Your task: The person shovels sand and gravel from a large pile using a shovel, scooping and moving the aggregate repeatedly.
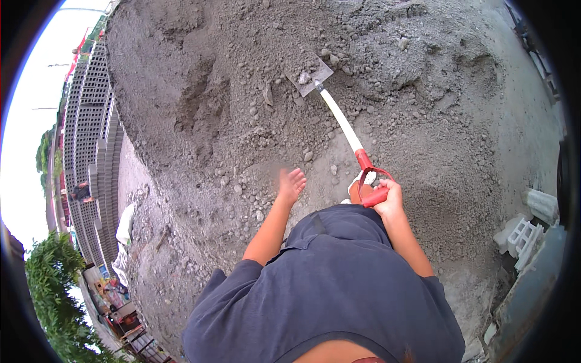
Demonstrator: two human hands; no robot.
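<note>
A shovel (pixel 344 121) with a white shaft and a red D-shaped grip slants away from me. My right hand (pixel 391 198) is closed around the crossbar of its red grip. The flat metal blade (pixel 310 77) rests against a large heap of grey sand and gravel (pixel 254 78), with a pale stone lying on it. My left hand (pixel 292 185) is apart from the shovel, over the gravel to the left of the shaft. Its fingers are stretched out and hold nothing; the hand is slightly blurred.
Tall stacks of grey hollow blocks (pixel 91 115) stand at the far left. Broken pale blocks (pixel 525 237) lie at the right, by a wall. White sacks (pixel 125 225) lie along the heap's left edge, near a leafy tree (pixel 51 284). My shoe (pixel 363 181) stands on the gravel.
</note>
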